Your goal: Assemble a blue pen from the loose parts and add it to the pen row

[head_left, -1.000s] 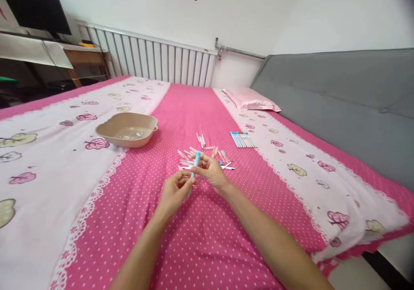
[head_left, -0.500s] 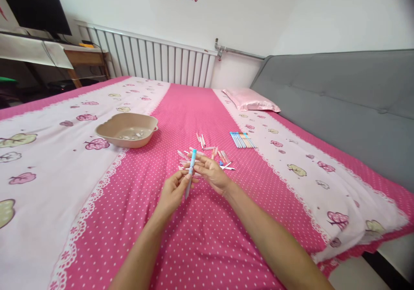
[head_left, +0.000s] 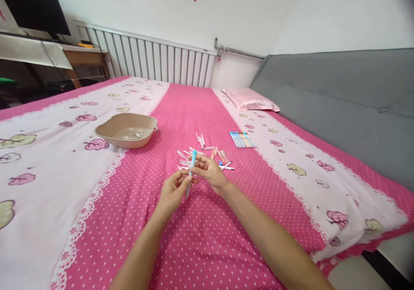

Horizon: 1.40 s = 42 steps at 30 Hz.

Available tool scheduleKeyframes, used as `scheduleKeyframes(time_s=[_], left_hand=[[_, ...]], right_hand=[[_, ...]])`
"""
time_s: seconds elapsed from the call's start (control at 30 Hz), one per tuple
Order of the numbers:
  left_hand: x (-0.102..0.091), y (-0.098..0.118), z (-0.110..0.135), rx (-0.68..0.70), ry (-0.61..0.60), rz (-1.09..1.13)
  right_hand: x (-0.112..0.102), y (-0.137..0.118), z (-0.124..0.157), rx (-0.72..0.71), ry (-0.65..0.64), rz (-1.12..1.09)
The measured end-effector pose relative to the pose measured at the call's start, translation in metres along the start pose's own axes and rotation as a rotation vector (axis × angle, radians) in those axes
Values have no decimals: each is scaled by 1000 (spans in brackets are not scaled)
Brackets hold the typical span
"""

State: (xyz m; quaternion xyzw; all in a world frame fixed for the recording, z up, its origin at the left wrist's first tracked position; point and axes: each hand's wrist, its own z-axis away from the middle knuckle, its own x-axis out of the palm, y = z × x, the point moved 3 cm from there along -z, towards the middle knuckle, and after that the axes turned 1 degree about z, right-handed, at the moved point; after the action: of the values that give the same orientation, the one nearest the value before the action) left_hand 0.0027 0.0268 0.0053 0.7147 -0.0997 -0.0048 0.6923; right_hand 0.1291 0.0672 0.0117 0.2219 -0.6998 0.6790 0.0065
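- The bare left hand point(head_left: 171, 191) had its thumb and fingers clamped on the lower barrel of a slim, pale-blue pen with a bright turquoise top point(head_left: 192, 164).
- The bare right hand point(head_left: 211, 172) pinched the same pen higher up, thumb in front, just under the turquoise part; its other fingers lay curled behind.
- The pen stood between both sets of fingertips, nearly upright, its top leaning slightly right and its narrow lower end pointing down below the left fingers (whether that tip met the cloth, I could not tell).
- Just beyond the fingers, partly hidden by them, lay a loose scatter of thin white and pinkish, see-through pen parts point(head_left: 185, 163), with a small bright-blue piece point(head_left: 221, 163) close to the right knuckles.
- Farther off, to the right of the fingers, a neat row of blue and peach-coloured pens point(head_left: 243, 140) lay side by side.
- Well left of the fingers and beyond them sat a beige, rounded basin point(head_left: 120, 121), small pale bits on its bottom.
- Beneath everything spread a pink, white-dotted bedspread point(head_left: 207, 242), and a pale-pink pillow point(head_left: 250, 99) lay far beyond the right fingers.
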Motion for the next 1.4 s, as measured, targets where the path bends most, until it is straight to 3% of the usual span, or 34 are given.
scheduleKeyframes(time_s=[0.17, 0.4, 1.07, 1.4], left_hand=[[0, 2, 1, 6, -4, -2], [1, 7, 3, -13, -9, -9], [1, 4, 2, 45, -35, -84], [1, 5, 6, -87, -85, 81]], right_hand=[[2, -3, 2, -11, -9, 0], [5, -6, 4, -14, -176, -74], [0, 1, 1, -19, -11, 19], [6, -2, 5, 19, -211, -34]])
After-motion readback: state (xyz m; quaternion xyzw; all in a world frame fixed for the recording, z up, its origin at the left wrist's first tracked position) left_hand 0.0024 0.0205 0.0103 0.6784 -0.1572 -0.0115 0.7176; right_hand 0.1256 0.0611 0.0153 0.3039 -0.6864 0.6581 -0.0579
